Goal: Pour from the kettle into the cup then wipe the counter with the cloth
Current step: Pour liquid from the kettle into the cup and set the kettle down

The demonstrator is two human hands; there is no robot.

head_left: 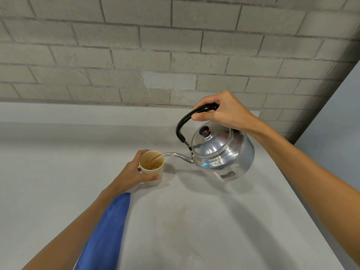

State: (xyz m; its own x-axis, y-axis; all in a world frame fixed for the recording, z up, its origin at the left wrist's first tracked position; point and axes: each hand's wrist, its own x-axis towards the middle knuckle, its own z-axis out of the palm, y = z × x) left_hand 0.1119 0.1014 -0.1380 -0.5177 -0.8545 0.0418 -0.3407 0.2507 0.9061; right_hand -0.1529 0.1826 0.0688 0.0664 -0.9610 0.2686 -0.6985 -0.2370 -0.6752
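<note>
A shiny metal kettle (224,152) with a black handle hangs tilted above the grey counter (194,221), its spout over a beige cup (153,172). A stream of brownish liquid runs from the spout into the cup, which stands on the counter. My right hand (220,110) is closed around the kettle's handle from above. My left hand (132,172) wraps the cup from the left side. A blue cloth (107,234) lies on the counter near the front, partly under my left forearm.
A grey brick wall (175,45) runs along the back of the counter. The counter's right edge (303,201) drops off beside a pale blue surface. A faint brownish stain (181,217) marks the counter in front of the cup.
</note>
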